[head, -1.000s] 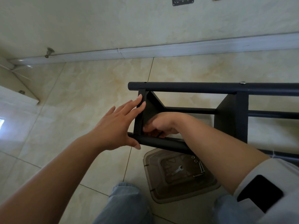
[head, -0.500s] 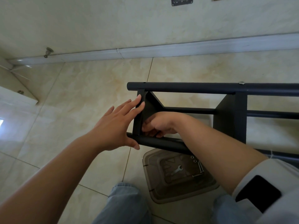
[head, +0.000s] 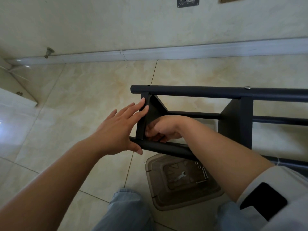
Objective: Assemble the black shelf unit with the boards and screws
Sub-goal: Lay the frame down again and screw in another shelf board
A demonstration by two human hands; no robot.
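Head: right forearm (head: 216,157) hides part of tray (head: 158,185), wrench (head: 180,175).

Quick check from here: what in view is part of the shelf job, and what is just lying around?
Job:
shelf frame
end board, left hand flat against it
right hand, curled inside the frame
wrench, screws and nuts in the tray

Lying about:
door stop
wall plate
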